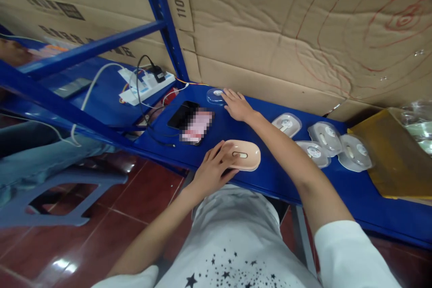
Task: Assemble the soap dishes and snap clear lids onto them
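My left hand is closed around the near-left end of a pale pink oval computer mouse, with its fingers over the top and the thumb along the near side. The mouse is at the front edge of the blue table, its pale scroll strip facing up. Farther back, my right hand is stretched out, fingers extended. Its fingertips are at the right edge of a clear plastic cover with a round white label. Whether they press on it I cannot tell.
Several clear cases with pale items inside lie to the right, near a yellow-brown box. Two phones and a black cable lie left of the mouse. A power strip sits beyond the blue shelf post. A person's leg shows at left.
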{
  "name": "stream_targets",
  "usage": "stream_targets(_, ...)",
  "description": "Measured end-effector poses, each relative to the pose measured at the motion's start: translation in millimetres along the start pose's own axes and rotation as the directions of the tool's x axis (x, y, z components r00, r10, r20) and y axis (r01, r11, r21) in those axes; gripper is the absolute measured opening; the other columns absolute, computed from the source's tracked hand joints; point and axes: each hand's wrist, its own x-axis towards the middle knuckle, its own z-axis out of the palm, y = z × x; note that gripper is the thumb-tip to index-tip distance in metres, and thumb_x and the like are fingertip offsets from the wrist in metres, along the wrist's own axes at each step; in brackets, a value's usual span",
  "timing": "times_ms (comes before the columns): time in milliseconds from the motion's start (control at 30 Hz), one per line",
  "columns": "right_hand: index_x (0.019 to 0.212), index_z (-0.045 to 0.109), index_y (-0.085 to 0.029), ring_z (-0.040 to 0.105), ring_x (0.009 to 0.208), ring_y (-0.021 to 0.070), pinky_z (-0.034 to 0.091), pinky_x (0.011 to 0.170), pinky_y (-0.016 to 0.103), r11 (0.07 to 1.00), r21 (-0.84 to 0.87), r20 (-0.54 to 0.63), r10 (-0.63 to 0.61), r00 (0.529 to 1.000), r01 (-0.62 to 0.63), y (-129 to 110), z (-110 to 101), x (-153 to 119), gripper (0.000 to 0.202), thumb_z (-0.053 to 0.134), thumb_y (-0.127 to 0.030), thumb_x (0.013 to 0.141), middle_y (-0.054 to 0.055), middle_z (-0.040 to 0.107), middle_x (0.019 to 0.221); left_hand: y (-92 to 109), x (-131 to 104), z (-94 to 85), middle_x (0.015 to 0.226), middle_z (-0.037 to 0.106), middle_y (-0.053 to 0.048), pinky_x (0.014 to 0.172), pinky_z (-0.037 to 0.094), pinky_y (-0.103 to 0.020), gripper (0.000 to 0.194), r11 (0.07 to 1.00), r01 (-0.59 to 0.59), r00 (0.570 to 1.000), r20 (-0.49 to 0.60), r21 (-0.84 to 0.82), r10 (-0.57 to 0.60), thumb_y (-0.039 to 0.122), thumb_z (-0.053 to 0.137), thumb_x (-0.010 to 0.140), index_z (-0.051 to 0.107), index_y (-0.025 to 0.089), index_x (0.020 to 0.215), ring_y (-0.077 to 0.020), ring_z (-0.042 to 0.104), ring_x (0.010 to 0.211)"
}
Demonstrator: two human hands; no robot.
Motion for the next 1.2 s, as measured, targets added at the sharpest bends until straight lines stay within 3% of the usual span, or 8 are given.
stream_targets(133,0.151,0.052,0.003,0.047,0.152,0.0398,0.033,0.127,0.062,1.0,-0.004,0.011,0.015,1.0,-0.015,-7,18,-2,0.049,0.05,-0.021,0.108,0.031,0.054,0.158,-1,0,1.9,0.169,0.049,-0.015,0.117,0.049,-0.057,0.042,1.0,-0.02,1.0,-0.008,0.006,0.02,0.041,0.062,0.108,0.066,0.025,0.147,-0.0394,0.037,0.161)
stream_targets(300,0.125,0.069,-0.014,0.063,0.13,0.036,0.034,0.127,0.061,0.996,0.025,-0.049,-0.081,0.996,0.082,2,12,-100,0.027,0.061,-0.031,0.105,0.018,0.069,0.128,1,0,3.5,0.17,0.044,-0.017,0.123,0.046,-0.055,0.056,0.994,0.039,0.997,-0.064,-0.107,-0.046,0.043,0.07,0.104,0.056,0.025,0.155,-0.0376,0.04,0.16)
stream_targets(433,0.131,0.064,-0.019,0.066,0.125,0.0365,0.052,0.111,0.056,0.982,0.179,-0.119,0.08,0.99,-0.057,14,11,-162,0.037,0.064,-0.044,0.103,0.018,0.06,0.141,2,0,-1.8,0.169,0.042,-0.018,0.125,0.046,-0.052,0.083,0.96,0.097,0.993,-0.036,-0.264,-0.111,0.047,0.082,0.093,0.042,0.026,0.163,-0.036,0.046,0.156)
stream_targets(533,0.135,0.06,-0.021,0.067,0.125,0.0342,0.057,0.107,0.051,0.956,0.278,-0.122,0.136,0.983,-0.098,12,18,-174,0.042,0.067,-0.044,0.101,0.016,0.059,0.144,1,1,-9.3,0.167,0.046,-0.014,0.128,0.04,-0.054,0.081,0.952,0.096,0.995,0.056,-0.291,-0.083,0.046,0.081,0.094,0.042,0.03,0.163,-0.0352,0.046,0.156)
stream_targets(733,0.13,0.062,-0.018,0.068,0.122,0.0407,0.058,0.102,0.058,0.956,0.19,-0.122,0.251,0.96,-0.226,0,15,-165,0.045,0.079,-0.038,0.093,0.018,0.062,0.135,-7,1,-17.8,0.17,0.044,-0.014,0.132,0.034,-0.054,0.088,0.908,0.094,0.989,0.141,-0.408,-0.039,0.04,0.083,0.093,0.034,0.031,0.165,-0.0345,0.042,0.16)
stream_targets(933,0.158,0.048,-0.031,0.059,0.142,0.0332,0.052,0.118,0.054,0.929,0.371,-0.218,0.083,0.972,0.004,-29,-15,-224,0.058,0.067,-0.044,0.105,0.012,0.057,0.151,-17,-5,-7.6,0.167,0.048,-0.015,0.129,0.041,-0.056,0.097,0.82,0.162,0.986,0.069,-0.549,-0.149,0.049,0.086,0.089,0.031,0.031,0.166,-0.0353,0.049,0.155)
stream_targets(1067,0.164,0.047,-0.038,0.054,0.147,0.0378,0.052,0.119,0.06,0.954,0.292,-0.311,0.159,0.937,-0.066,-63,6,-269,0.06,0.064,-0.042,0.107,0.013,0.055,0.153,-17,-5,-1.9,0.166,0.049,-0.016,0.129,0.041,-0.057,0.107,0.803,0.16,0.986,0.064,-0.574,-0.152,0.055,0.09,0.085,0.027,0.031,0.168,-0.0355,0.049,0.155)
stream_targets(1200,0.169,0.039,-0.04,0.046,0.154,0.039,0.048,0.122,0.063,0.961,0.277,-0.339,0.083,0.937,0.015,-71,33,-273,0.069,0.066,-0.039,0.106,0.014,0.052,0.156,-12,-2,-2.3,0.167,0.05,-0.015,0.128,0.041,-0.058,0.1,0.858,0.192,0.981,0.072,-0.477,-0.179,0.06,0.088,0.085,0.035,0.03,0.165,-0.0372,0.049,0.155)
